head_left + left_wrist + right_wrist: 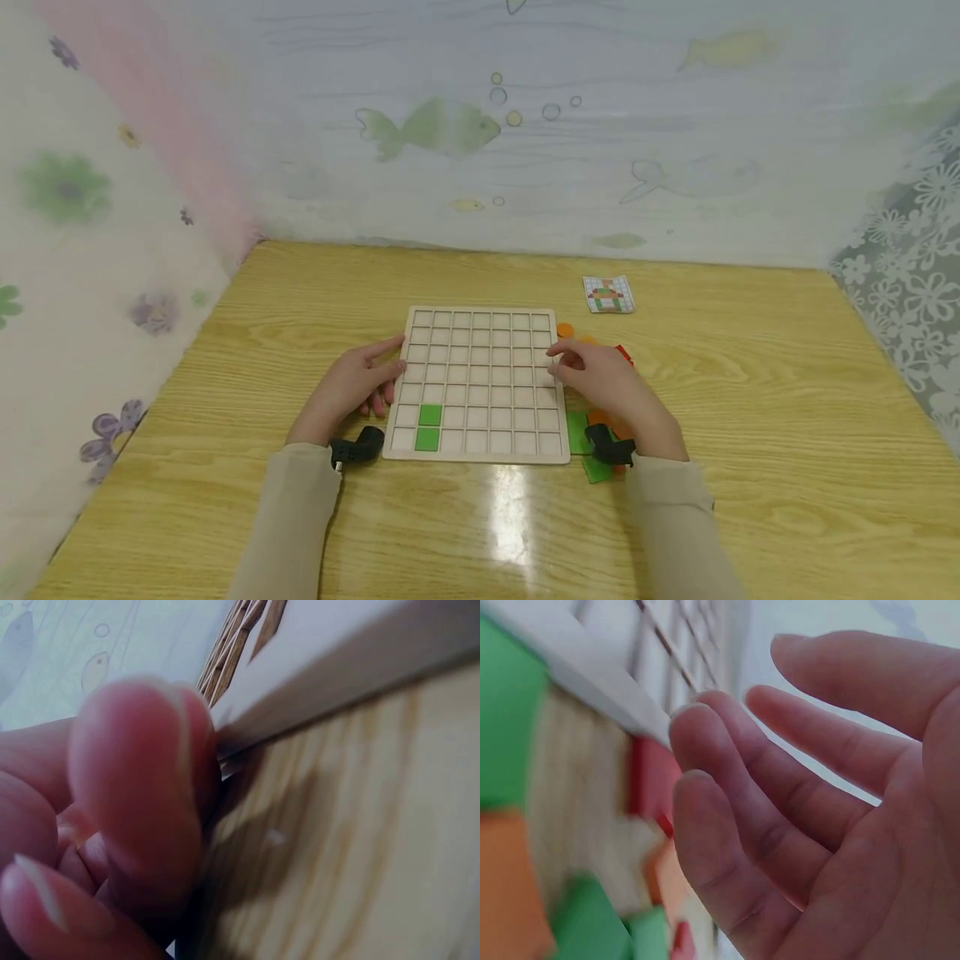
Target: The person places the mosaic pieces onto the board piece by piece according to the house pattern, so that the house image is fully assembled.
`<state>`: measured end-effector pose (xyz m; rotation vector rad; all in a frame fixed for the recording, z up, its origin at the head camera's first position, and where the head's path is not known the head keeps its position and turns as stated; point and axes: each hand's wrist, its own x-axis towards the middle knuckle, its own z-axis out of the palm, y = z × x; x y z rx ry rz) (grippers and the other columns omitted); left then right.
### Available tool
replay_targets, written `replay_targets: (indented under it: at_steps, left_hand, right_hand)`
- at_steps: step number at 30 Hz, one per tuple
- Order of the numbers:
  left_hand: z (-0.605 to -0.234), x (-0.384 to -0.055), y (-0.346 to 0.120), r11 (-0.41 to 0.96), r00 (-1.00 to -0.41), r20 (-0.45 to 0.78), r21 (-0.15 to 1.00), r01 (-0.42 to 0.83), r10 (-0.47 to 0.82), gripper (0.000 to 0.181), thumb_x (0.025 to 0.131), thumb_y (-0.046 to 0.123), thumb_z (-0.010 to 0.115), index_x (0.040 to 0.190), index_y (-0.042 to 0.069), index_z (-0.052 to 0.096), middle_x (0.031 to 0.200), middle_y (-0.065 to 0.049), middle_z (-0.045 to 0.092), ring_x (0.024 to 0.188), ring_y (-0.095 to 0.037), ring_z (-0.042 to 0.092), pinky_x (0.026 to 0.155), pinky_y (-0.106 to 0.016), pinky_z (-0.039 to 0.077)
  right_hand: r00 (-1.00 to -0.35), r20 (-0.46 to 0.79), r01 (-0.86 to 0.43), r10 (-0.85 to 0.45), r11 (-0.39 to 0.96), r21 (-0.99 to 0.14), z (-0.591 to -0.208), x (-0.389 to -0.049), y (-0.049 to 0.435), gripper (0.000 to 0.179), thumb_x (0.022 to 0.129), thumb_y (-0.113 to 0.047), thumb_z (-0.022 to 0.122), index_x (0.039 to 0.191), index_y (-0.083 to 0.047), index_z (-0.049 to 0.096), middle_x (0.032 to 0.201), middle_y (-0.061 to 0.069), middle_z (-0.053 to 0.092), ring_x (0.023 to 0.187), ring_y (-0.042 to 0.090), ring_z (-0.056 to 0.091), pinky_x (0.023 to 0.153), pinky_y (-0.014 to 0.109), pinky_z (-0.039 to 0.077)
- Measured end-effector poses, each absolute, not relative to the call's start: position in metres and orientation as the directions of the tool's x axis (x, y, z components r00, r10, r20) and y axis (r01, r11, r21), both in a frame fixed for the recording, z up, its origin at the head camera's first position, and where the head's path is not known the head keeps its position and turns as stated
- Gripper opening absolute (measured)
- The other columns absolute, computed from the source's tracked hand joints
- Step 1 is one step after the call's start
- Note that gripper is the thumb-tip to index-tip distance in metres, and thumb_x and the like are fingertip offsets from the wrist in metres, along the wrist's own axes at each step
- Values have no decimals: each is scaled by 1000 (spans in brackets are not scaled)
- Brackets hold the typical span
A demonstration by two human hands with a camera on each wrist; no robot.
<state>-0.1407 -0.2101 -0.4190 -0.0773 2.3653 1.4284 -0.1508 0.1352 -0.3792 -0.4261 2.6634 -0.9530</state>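
A pale wooden grid board (480, 457) lies on the table, with two green square tiles (430, 414) in neighbouring cells near its lower left corner. At the board's left edge rests my left hand (351, 385), index finger and thumb against the rim. The left wrist view shows its fingertips (139, 772) close up beside the board's side. My right hand (600, 375) hovers by the right rim, fingers loosely bent and holding nothing. In the right wrist view, its palm and fingers (720, 825) are spread apart from the tiles, with a red piece (654, 780) behind them.
Loose green tiles (577, 433), orange pieces (566, 330) and a red piece (624, 355) lie along the board's right side, partly hidden under my right arm. A small pattern card (609, 295) with a coloured grid picture lies farther back on the wooden table (750, 375).
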Motion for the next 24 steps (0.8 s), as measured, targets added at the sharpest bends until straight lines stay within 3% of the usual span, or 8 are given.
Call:
replay_targets:
  at_steps: [8,13,24]
  left_hand:
    - [-416,-140,-210,487,-925,-352,839,-244,141,52,86,45,54,134,39,36,67,-15,59,48,-25,55,42,-32,43]
    - [-416,-140,-211,491,-926,-350,838,-240,144,52,86,45,54,135,38,36,67,-15,59,48,-26,55,42,-32,43]
    - [-417,-141,-210,488,-926,-345,841,-234,150,51,87,42,53,135,38,35,65,-15,59,47,-26,55,41,-32,42]
  right_hand:
    - [-914,-219,-94,-342,703,-705,-373,-156,175,37,89,-33,54,120,-13,54,101,7,58,78,21,56,67,32,45]
    - [-916,-242,-71,-319,724,-686,-375,-156,190,38,89,-31,54,120,-9,53,104,9,56,84,21,54,71,33,45]
    - [-917,-254,-91,-309,780,-619,-381,-158,201,34,88,-20,56,117,-2,54,88,8,54,78,22,47,68,33,39]
